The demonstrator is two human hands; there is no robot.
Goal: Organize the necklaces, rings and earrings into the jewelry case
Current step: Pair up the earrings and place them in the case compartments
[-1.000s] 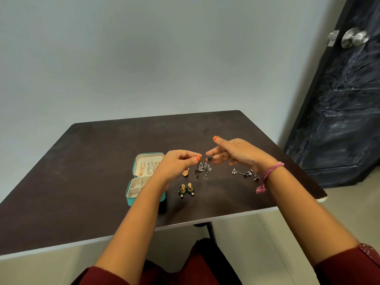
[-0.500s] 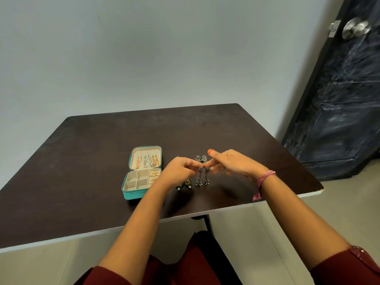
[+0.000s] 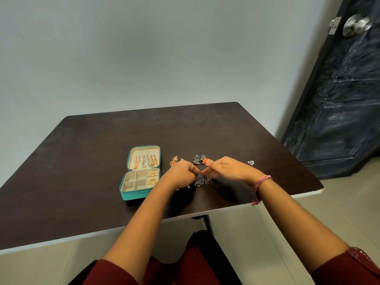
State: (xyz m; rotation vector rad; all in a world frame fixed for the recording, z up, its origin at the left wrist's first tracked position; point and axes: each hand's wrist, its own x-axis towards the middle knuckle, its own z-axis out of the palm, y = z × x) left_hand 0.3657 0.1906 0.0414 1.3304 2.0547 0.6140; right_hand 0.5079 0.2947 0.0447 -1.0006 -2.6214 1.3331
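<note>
Vertically, silver earring (image 3: 201,179) between both hands.

Table (image 3: 86,153): dark brown top, pale edge band, rounded far corner.

Lying on it:
- Jewelry case (image 3: 141,171), teal, open flat, well to the left of the left hand's fingers (image 3: 190,170). Lid half holds hanging chains and earrings; tray half has cream compartments, the right-hand ones filled with gold pieces.
- Gold earring (image 3: 173,160), just beyond the left fingers, on their far-left side.
- Silver earrings (image 3: 199,159), a pair, just beyond the meeting fingertips.
- Dark silver cluster (image 3: 201,180), directly under and just nearer than the fingertips; whether it rests on the top or hangs from them cannot be told.
- Small silver piece (image 3: 250,162), beyond the right wrist, well right of the right hand's fingers (image 3: 207,171).
</note>
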